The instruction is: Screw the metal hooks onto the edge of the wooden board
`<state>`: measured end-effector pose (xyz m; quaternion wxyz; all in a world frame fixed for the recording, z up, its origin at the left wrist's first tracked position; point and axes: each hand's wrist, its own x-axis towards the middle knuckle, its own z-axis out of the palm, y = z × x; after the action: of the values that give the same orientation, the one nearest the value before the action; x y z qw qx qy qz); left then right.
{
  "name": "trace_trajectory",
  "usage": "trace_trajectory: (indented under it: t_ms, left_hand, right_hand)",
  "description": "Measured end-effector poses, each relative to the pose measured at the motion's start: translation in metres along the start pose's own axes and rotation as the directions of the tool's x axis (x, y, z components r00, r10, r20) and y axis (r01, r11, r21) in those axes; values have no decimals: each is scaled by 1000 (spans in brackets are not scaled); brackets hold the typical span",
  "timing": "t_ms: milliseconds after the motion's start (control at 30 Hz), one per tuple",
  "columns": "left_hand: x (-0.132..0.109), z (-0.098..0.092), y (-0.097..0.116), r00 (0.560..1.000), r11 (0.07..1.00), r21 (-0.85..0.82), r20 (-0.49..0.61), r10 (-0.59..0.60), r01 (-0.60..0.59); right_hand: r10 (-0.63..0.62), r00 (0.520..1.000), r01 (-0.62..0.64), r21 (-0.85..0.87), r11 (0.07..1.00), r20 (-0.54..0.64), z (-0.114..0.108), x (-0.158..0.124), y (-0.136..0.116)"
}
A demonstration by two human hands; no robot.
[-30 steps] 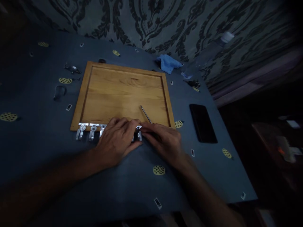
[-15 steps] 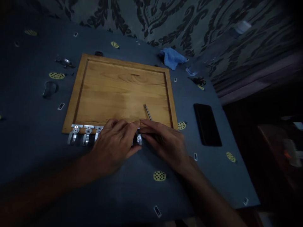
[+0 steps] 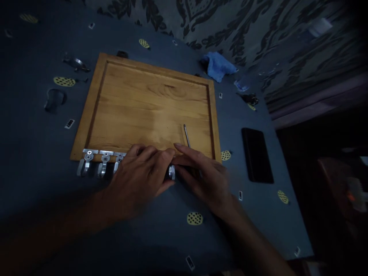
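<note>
"Looking from the wearer's head, why is the left hand [image 3: 140,172] there?"

"Grasping the row of shiny silver metal hooks [image 3: 105,154], fingers bent over, thumb nearer the wearer; probably steadying it along the near edge of the rectangular brown wooden framed board [image 3: 155,103]."

"And the right hand [image 3: 208,176]?"

"Its fingers gather beside the right-end hook [image 3: 171,172]. Whether they pinch anything, I can't tell."

"That thin grey metal rod [image 3: 186,135]?"

"It shows over the board, its lower end hidden behind the right hand; perhaps placed within easy reach."
</note>
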<state>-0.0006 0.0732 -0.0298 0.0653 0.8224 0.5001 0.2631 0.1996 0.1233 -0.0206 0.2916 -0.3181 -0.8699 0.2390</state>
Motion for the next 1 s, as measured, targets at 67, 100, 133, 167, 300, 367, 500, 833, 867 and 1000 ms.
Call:
trace_trajectory:
  t_ms: [67,100,133,167,300,367,500,833,867,1000]
  left_hand:
    - [1,-1,1,1000,1000,-6,6,-12,12]
    - [1,-1,1,1000,1000,-8,8,-16,16]
    - [1,-1,1,1000,1000,-7,9,-17,17]
    - [1,-1,1,1000,1000,-5,10,-17,17]
    - [1,0,2,1000,1000,0,-4,-15,15]
    - [0,0,2,1000,1000,-1,-8,-13,13]
    - [-1,-2,1,1000,1000,-7,16,-11,11]
    - [1,-2,0,999,999,-17,23,-27,27]
    - [1,-3,0,999,999,-18,28,-34,35]
    - [1,-4,1,999,999,-30,34,-40,41]
  right_hand:
    - [-3,1000,3,-12,1000,11,0,0,0]
    - [-4,1000,5,-15,1000,19,0,0,0]
    - [-4,1000,4,-17,1000,27,0,0,0]
    - [-1,999,1,-17,1000,35,0,0,0]
    - [3,999,-3,-5,1000,41,-3,0,-1]
    - [5,999,-5,-5,1000,38,-4,-1,-2]
    - [37,999,-37,-12,999,12,-9,-5,-5]
    - [203,977,-209,-139,968,-58,-29,-9,-1]
    - [219,975,-220,-163,962,-22,-30,-9,0]
    - [293,951,-263,-235,936,101,-32,-13,0]
